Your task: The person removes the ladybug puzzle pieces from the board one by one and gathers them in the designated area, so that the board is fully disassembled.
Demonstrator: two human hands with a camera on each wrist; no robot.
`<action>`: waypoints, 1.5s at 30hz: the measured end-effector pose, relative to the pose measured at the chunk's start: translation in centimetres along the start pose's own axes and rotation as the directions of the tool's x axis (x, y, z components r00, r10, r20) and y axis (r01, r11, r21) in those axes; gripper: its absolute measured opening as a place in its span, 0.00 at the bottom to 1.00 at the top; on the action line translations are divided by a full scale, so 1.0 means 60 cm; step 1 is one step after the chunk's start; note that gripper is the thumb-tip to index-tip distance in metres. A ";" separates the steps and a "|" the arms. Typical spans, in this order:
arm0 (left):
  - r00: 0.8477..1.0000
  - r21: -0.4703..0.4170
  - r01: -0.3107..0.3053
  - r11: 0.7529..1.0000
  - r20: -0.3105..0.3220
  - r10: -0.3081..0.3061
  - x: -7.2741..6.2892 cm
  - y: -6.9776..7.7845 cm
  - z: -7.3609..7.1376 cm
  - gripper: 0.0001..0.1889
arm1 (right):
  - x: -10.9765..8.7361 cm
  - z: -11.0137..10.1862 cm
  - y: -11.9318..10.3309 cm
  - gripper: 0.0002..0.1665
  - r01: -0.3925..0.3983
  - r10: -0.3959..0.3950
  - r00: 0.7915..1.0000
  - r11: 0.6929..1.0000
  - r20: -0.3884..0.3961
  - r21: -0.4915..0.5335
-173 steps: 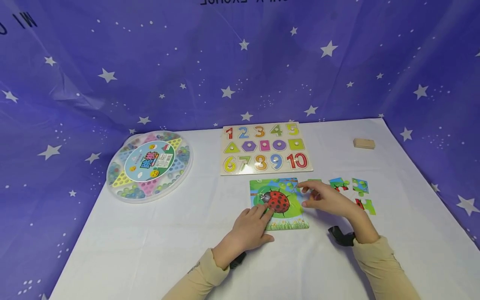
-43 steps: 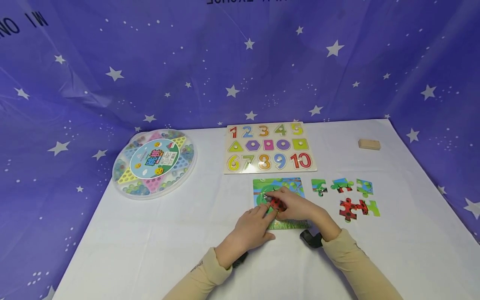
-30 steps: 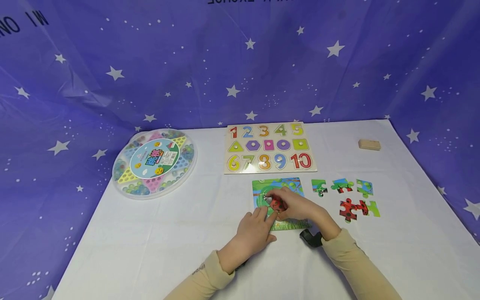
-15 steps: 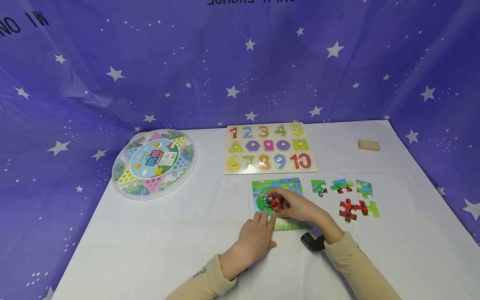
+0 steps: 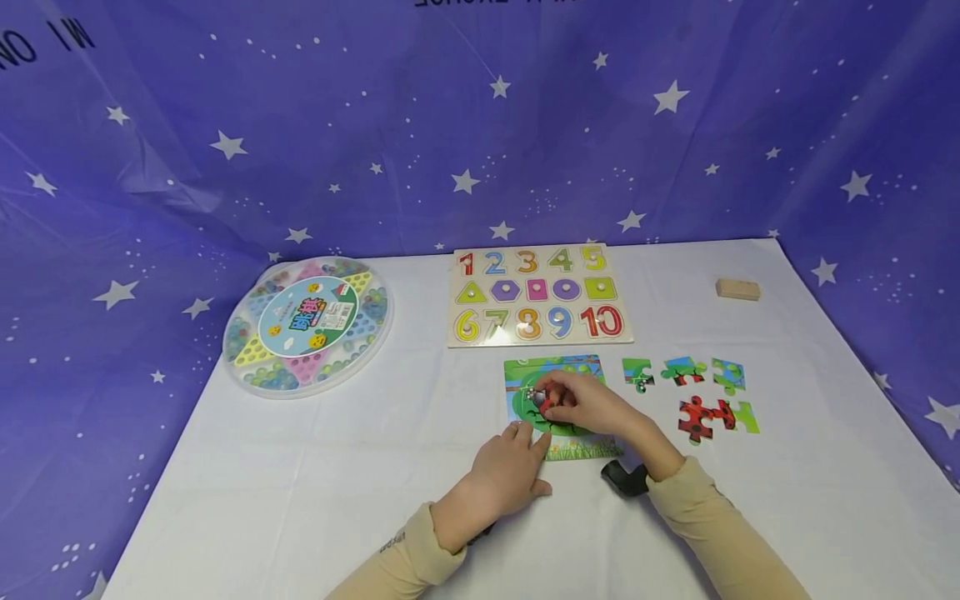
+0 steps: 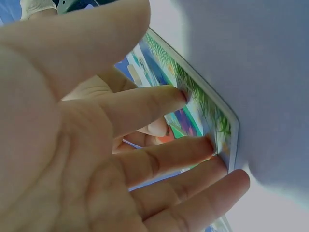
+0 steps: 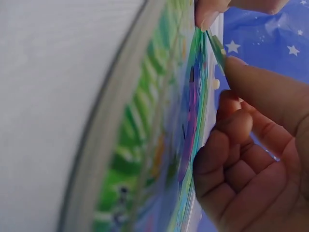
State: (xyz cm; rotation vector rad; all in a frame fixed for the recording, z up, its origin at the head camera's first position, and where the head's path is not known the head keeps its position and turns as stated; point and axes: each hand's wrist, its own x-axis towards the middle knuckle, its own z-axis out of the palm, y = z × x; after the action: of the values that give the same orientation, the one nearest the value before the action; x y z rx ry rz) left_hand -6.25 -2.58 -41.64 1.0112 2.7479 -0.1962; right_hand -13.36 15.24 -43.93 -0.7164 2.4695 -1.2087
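My right hand (image 5: 588,406) is over the ladybug puzzle board (image 5: 581,450), its thumb and fingers pinching a red ladybug puzzle piece (image 5: 551,398). Most of that piece is hidden behind the fingers; printed legs show below it. In the right wrist view a thin green piece (image 7: 217,50) stands edge-on, tilted up from the board, at the thumb tip. My left hand (image 5: 510,467) lies at the board's lower left, thumb spread away. Its extended fingertips rest on the grass-printed border in the left wrist view.
Several loose jigsaw pieces (image 5: 696,419) lie right of the board. Behind it sits a wooden number puzzle (image 5: 540,308). A round marble game box (image 5: 307,329) stands at the left, and a small wooden block (image 5: 738,289) lies at the back right.
From the board's right side, my right hand has moved left onto the ladybug and now pinches it. My left fingers have slid slightly down toward the board's lower edge.
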 end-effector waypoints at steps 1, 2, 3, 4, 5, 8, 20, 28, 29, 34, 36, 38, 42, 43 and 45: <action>1.000 -0.004 -0.001 1.000 -0.003 0.001 0.001 0.000 0.000 0.35 | -0.001 -0.001 0.000 0.17 -0.007 0.007 1.000 1.000 -0.009 0.007; 1.000 -0.009 -0.002 1.000 -0.004 0.002 0.001 0.000 0.001 0.35 | -0.003 -0.002 0.000 0.17 -0.014 0.015 1.000 1.000 -0.016 0.013; 1.000 -0.012 -0.002 1.000 -0.004 0.002 0.001 0.000 0.001 0.35 | -0.004 -0.003 0.001 0.17 -0.022 0.023 0.999 1.000 -0.026 0.020; 1.000 -0.011 -0.002 1.000 -0.003 0.002 0.001 -0.001 0.000 0.35 | -0.007 -0.006 0.002 0.17 -0.030 0.031 0.999 0.999 -0.036 0.027; 1.000 -0.014 -0.002 1.000 -0.002 0.002 0.001 -0.001 0.000 0.35 | -0.009 -0.009 0.003 0.17 -0.039 0.040 0.998 0.999 -0.045 0.036; 1.000 -0.015 -0.001 1.000 0.000 0.001 0.001 -0.001 0.000 0.35 | -0.021 -0.024 0.010 0.17 -0.047 0.053 0.996 0.996 -0.072 0.079; 0.999 0.017 -0.004 1.000 -0.032 0.004 0.001 -0.002 0.001 0.35 | -0.118 -0.114 0.051 0.24 -0.144 0.189 0.965 0.962 -0.184 0.231; 0.999 0.014 -0.007 1.000 -0.045 0.008 0.001 -0.003 0.006 0.35 | -0.171 -0.125 0.085 0.21 -0.180 0.204 0.968 0.970 -0.147 0.164; 0.999 0.012 -0.009 1.000 -0.046 0.009 0.002 -0.004 0.007 0.35 | -0.174 -0.123 0.088 0.20 -0.185 0.205 0.968 0.972 -0.142 0.142; 0.998 0.003 -0.015 1.000 -0.055 0.015 0.003 -0.003 0.007 0.35 | -0.182 -0.115 0.093 0.18 -0.212 0.221 0.963 0.975 -0.153 0.072; 0.998 0.000 -0.016 1.000 -0.055 0.016 0.004 -0.003 0.008 0.35 | -0.184 -0.114 0.093 0.17 -0.217 0.224 0.960 0.974 -0.166 0.060; 0.998 -0.001 -0.016 1.000 -0.055 0.016 0.005 -0.002 0.008 0.35 | -0.186 -0.115 0.093 0.17 -0.212 0.215 0.961 0.977 -0.173 0.035; 0.998 0.004 -0.018 1.000 -0.056 0.018 0.007 -0.002 0.008 0.35 | -0.186 -0.118 0.091 0.19 -0.214 0.206 0.960 0.976 -0.188 -0.024; 0.998 0.007 -0.018 1.000 -0.056 0.018 0.007 -0.002 0.008 0.35 | -0.185 -0.119 0.090 0.19 -0.214 0.203 0.960 0.976 -0.192 -0.037; 0.998 0.010 -0.018 1.000 -0.057 0.018 0.007 -0.002 0.008 0.35 | -0.180 -0.118 0.087 0.21 -0.218 0.208 0.959 0.975 -0.191 -0.034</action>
State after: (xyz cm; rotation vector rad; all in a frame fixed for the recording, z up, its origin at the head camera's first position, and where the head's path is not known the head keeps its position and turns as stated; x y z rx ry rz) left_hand -6.56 -2.47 -42.19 1.0593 2.7899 -0.1802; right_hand -9.29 28.52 -43.33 -0.3500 2.6592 -1.1779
